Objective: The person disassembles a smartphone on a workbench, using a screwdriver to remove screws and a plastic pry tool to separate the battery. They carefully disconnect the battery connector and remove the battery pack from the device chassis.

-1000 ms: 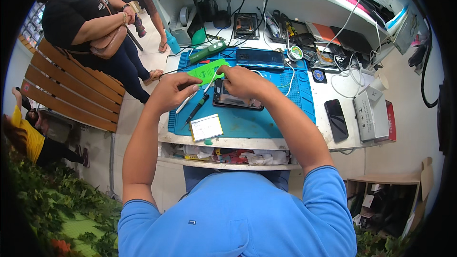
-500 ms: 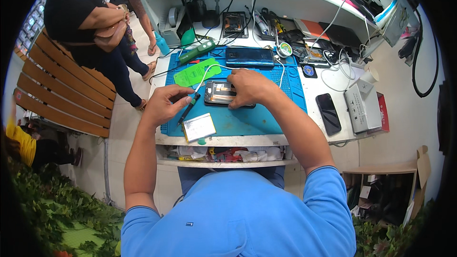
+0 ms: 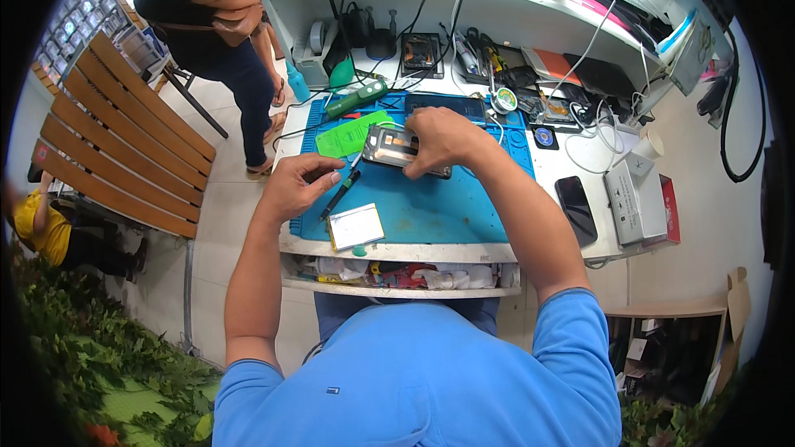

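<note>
My right hand (image 3: 445, 141) grips an opened phone (image 3: 389, 146) by its right side and far edge, its bare inner parts facing up. The phone looks slightly tilted over the blue work mat (image 3: 431, 211). To its left, my left hand (image 3: 296, 189) hovers with thumb and fingers apart, seemingly holding nothing. Close to those fingertips lies a black-and-green pen-like tool (image 3: 339, 191), with a bit of white cable (image 3: 355, 162) by its upper end. A flat white phone battery (image 3: 356, 227) rests nearer me. Behind the opened phone are a bright green card (image 3: 353, 136) and a dark phone (image 3: 451, 106).
A green handheld tool (image 3: 358, 98) and a solder reel (image 3: 503, 100) sit at the mat's far side. Right of the mat are a black phone (image 3: 576, 210) and white box (image 3: 636, 200). An open drawer (image 3: 397, 273) juts out below. A person (image 3: 199, 16) stands at left.
My right hand has tipped up the opened phone. The left hand's fingers have come away from the white cable. The whole view has shifted slightly.
</note>
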`<state>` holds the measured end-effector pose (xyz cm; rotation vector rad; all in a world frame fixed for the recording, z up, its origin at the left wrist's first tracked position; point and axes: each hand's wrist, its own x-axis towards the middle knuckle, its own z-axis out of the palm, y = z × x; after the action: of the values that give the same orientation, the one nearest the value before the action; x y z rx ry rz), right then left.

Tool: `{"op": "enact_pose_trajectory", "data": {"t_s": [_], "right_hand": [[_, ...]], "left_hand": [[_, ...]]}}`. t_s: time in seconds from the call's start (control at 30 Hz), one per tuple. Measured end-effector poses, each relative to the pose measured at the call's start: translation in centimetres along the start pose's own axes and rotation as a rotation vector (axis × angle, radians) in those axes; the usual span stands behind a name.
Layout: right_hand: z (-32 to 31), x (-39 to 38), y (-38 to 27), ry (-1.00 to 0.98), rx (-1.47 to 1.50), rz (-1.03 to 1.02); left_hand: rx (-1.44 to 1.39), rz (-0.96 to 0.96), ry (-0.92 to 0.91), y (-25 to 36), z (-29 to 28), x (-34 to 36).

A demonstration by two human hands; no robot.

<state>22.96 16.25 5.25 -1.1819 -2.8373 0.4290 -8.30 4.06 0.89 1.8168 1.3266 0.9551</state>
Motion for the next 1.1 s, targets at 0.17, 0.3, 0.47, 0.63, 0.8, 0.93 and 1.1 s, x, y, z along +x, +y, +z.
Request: {"op": "enact_pose_trajectory", "data": {"t_s": [0.17, 0.3, 0.47, 0.63, 0.8, 0.93, 1.1], "right_hand": [[-0.5, 4.0, -0.9, -0.039, 0.008, 0.029], [-0.5, 5.7, -1.9, -0.032, -0.005, 0.033], [-0.3, 6.5, -2.1, -0.028, -0.046, 0.056], [0.7, 7.4, -0.8, 0.016, -0.095, 0.024], [-0.2, 7.2, -0.4, -0.051, -0.048, 0.081], [0.5, 7.4, 0.0, -0.006, -0.045, 0.068], [1.3, 6.9, 0.1, 0.013, -0.098, 0.038]], "left_hand": [[-0.036, -0.025, 0.029, -0.3, 0.1, -0.7], [-0.054, -0.031, 0.053, -1.0, 0.4, -1.3], [-0.099, -0.037, 0.099, -1.4, 0.7, -1.6], [-0.123, -0.051, 0.116, -2.1, 0.9, -1.3], [-0.141, -0.084, 0.123, -1.8, 0.5, -1.6], [-0.136, -0.028, 0.148, -2.7, 0.5, -1.7], [-0.079, -0.048, 0.078, -1.2, 0.3, -2.8]]}}
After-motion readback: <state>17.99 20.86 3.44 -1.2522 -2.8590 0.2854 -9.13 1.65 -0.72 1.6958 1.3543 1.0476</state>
